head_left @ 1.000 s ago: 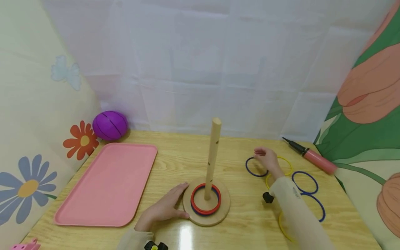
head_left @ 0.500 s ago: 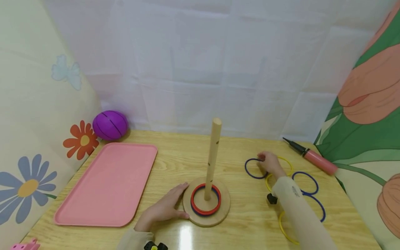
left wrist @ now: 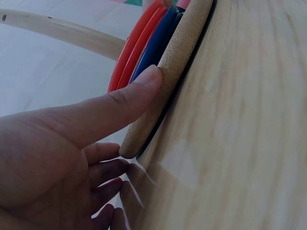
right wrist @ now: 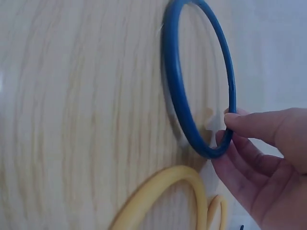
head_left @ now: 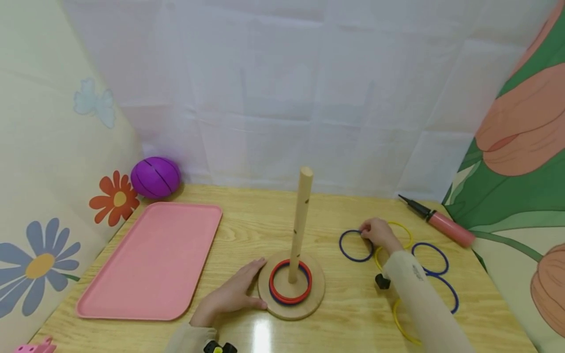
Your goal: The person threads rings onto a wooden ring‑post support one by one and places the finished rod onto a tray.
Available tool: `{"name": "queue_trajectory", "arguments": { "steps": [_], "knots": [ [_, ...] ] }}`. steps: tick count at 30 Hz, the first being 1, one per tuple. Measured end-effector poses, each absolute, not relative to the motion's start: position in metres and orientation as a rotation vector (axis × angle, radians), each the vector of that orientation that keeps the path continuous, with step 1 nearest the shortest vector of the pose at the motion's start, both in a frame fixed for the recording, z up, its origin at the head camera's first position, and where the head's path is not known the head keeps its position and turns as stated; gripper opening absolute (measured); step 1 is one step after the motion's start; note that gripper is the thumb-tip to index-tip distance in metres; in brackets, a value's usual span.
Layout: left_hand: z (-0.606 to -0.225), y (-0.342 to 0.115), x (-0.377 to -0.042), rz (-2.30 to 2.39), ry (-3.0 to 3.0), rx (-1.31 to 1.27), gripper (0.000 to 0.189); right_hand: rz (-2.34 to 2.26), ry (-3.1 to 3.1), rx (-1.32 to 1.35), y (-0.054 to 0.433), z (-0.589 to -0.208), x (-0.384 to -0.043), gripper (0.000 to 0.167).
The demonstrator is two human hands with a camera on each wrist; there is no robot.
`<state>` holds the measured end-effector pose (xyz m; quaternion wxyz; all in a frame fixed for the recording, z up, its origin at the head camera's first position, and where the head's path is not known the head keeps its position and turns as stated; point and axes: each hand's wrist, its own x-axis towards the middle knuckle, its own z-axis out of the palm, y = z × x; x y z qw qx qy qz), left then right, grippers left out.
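My left hand (head_left: 234, 291) rests against the left edge of a round wooden base (head_left: 317, 294), its thumb and fingers spread along the rim. From the base rises a wooden post (head_left: 302, 220). Red rings (left wrist: 136, 43) lie over blue ones (left wrist: 156, 38) around the post's foot. To the right, my right hand (head_left: 380, 232) pinches a blue ring (right wrist: 175, 81) between thumb and fingers. That ring is tilted, its near side close to the tabletop. Beside this hand, a yellow ring (right wrist: 158, 187) shows in the right wrist view.
More blue rings (head_left: 447, 260) and yellow rings (head_left: 399, 326) lie at the right, partly under my sleeve. A red-and-black hand pump (head_left: 450, 228) lies behind them. On the left are a pink tray (head_left: 154, 264) and a purple ball (head_left: 155, 177). A pink object (head_left: 37, 346) shows at the lower left corner.
My right hand has come down onto the blue ring and pinched its edge. The ring has shifted slightly left and toward me. My left hand has stayed at the base.
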<state>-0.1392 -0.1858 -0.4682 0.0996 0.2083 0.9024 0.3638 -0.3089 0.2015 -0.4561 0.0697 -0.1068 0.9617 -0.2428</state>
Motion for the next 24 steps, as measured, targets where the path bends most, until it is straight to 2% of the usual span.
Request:
{"name": "queue_trajectory", "arguments": {
  "steps": [11,17,24],
  "knots": [
    [-0.471,-0.185,-0.141,1.082,2.652,0.577,0.104,-1.043,2.842,-0.328,0.2,-0.449,-0.304,0.014],
    [-0.471,-0.185,-0.141,1.083,2.651,0.571,0.105,-1.32,2.713,-0.2,0.19,-0.43,-0.299,0.022],
    [-0.47,-0.185,-0.142,1.08,2.649,0.573,0.105,-1.537,2.627,-0.193,0.181,-0.4,-0.292,0.029]
  ]
}}
